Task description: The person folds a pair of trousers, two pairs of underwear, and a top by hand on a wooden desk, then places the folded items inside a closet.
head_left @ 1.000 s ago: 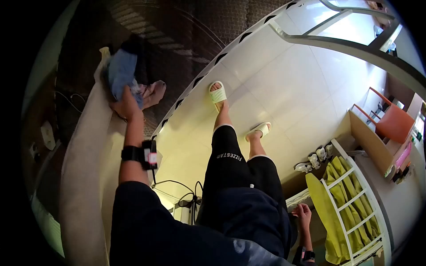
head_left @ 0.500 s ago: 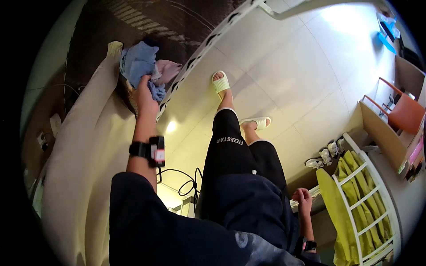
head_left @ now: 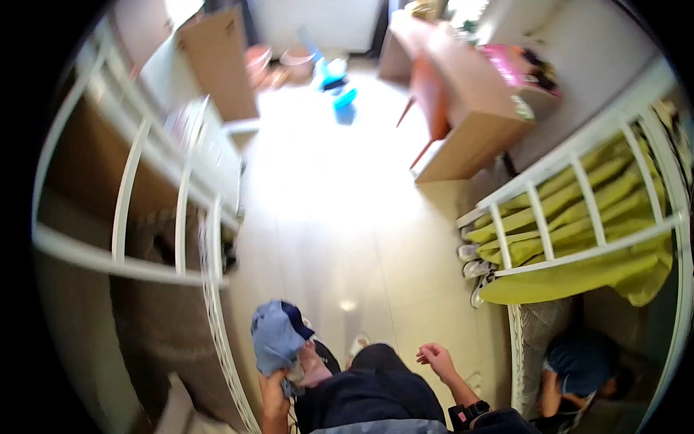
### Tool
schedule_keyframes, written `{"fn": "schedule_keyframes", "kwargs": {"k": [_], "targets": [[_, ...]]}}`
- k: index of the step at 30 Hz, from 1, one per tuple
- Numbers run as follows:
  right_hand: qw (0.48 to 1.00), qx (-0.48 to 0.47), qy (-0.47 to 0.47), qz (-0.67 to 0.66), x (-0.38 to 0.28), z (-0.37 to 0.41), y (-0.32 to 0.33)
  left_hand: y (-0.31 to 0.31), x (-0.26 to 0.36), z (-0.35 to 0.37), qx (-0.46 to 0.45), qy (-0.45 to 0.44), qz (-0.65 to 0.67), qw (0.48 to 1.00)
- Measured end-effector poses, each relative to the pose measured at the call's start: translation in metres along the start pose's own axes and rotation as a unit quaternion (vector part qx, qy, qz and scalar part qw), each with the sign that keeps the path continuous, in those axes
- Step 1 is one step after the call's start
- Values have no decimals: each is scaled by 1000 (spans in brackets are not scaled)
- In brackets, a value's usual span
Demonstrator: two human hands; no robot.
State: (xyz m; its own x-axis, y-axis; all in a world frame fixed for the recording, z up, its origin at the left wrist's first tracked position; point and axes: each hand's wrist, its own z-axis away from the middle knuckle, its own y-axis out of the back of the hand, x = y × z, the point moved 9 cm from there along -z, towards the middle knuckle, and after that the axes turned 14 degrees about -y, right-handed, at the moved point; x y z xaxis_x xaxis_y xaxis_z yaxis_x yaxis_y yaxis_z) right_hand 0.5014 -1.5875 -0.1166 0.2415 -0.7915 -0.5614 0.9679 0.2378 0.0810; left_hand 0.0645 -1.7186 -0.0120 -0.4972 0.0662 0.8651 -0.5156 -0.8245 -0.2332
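My left hand (head_left: pixel 273 389) is closed on a bundle of clothes in front of my left side. Light blue fabric (head_left: pixel 273 336) with a navy part makes up most of the bundle. A pink piece (head_left: pixel 312 365) hangs at its right side, against my dark clothing. The fingers are partly hidden by the cloth. My right hand (head_left: pixel 434 357) is held out over the floor at my right, its fingers loosely bent and apart, with nothing in it. A black band with a small device (head_left: pixel 468 414) is strapped to my right wrist.
White-railed bunk beds (head_left: pixel 148 199) stand on the left. On the right, a yellow-green cloth (head_left: pixel 578 286) hangs by a white rail, with shoes (head_left: pixel 475 269) beside it. A person (head_left: pixel 582 362) is low at right. Ahead are a desk (head_left: pixel 470 141), an orange chair (head_left: pixel 431 98) and pink buckets (head_left: pixel 296 64).
My view has swung from the bed at left to the aisle ahead. The clothes have come off the bed in my left hand, now in front of me. My right hand has come forward.
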Motion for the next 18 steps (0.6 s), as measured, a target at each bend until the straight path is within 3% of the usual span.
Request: {"fn": "schedule_keyframes", "kwargs": {"k": [4, 5, 11, 14, 18], "targets": [[998, -1, 33, -53, -58, -19, 8, -99, 30, -26, -94, -37, -101, 990], [997, 3, 47, -68, -76, -29, 9, -120, 35, -37, -101, -9, -115, 988], [990, -9, 85, -115, -172, -108, 26, -270, 52, -142, -210, -59, -158, 963], [987, 62, 60, -138, -213, -148, 59, -349, 43, -216, -237, -38, -135, 961], [970, 111, 63, -207, -290, -157, 95, -505, 100, -265, -338, -81, -159, 924]]}}
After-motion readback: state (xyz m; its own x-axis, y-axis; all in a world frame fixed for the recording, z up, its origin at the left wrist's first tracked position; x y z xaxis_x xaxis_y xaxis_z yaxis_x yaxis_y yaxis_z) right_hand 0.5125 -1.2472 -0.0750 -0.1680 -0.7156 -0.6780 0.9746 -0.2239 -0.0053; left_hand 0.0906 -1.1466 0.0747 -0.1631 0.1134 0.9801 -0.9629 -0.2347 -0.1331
